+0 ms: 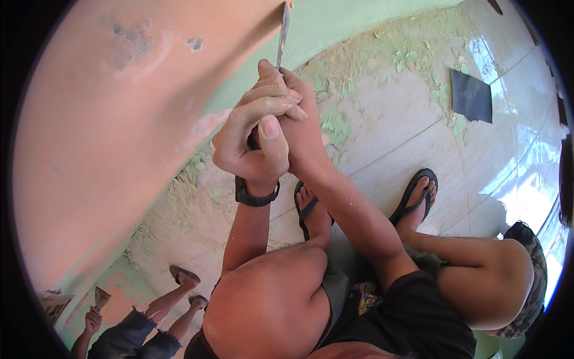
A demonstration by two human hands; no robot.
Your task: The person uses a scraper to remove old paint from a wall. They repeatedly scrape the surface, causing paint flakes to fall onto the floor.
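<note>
A scraper [283,38] with a thin metal blade points away from me, its tip at the painted wall [98,148]. My right hand [301,96] is closed around its handle, which is mostly hidden. Over that hand curl the fingers of my left hand [258,121], the thumb bent and a little apart. A dark watch [256,194] circles my left wrist. Peach paint covers much of the wall, with pale green along its lower part and grey patches [195,43] near the top.
Peeled green paint flakes [334,125] and dust lie along the wall's foot on the tiled floor [403,139]. A dark sheet [471,96], possibly sandpaper, rests to the right. At lower left another person's hand [93,320] holds a wide scraper [102,297]. Camouflage-patterned fabric [529,287] shows beside my right knee.
</note>
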